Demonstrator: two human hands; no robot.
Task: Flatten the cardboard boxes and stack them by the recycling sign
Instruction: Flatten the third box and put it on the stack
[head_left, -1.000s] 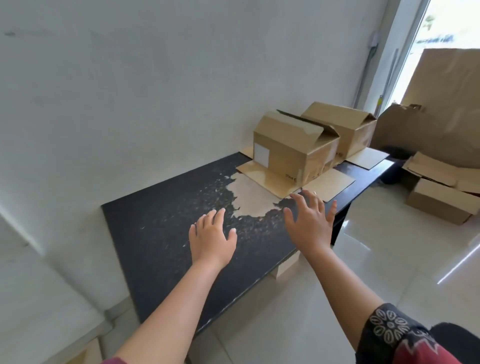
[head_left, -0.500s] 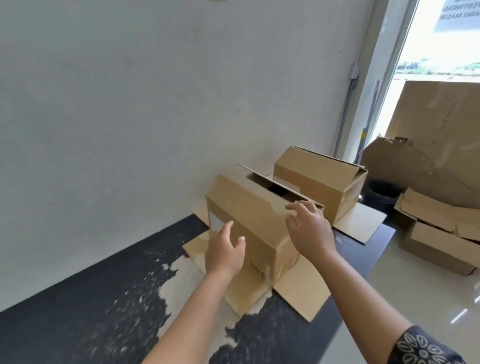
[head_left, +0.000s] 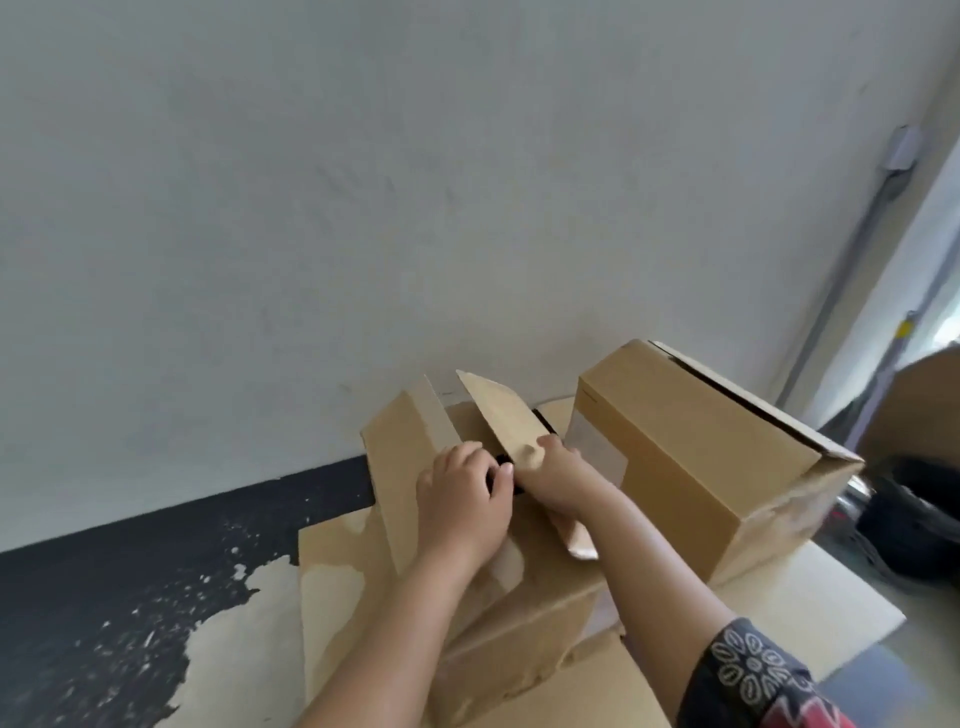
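Observation:
Two brown cardboard boxes stand on a black table (head_left: 130, 561) against the white wall. The near box (head_left: 519, 634) is right in front of me, its top flaps parted. My left hand (head_left: 462, 504) grips the edge of the left top flap (head_left: 410, 441). My right hand (head_left: 561, 475) holds the right top flap (head_left: 511, 426), which is raised and tilted up. A dark gap shows between the two flaps. The second box (head_left: 696, 457) stands upright just to the right, its top slightly ajar.
Flat cardboard (head_left: 343, 582) lies under the near box, and a pale flat sheet (head_left: 810, 597) under the right one. The table's black coating is peeled in a pale patch (head_left: 234, 644). A dark round bin (head_left: 914, 519) and more cardboard (head_left: 924, 410) stand at the right.
I have come closer to the near box. Both hands went from resting on its top to gripping the two top flaps, and the right flap has been lifted up.

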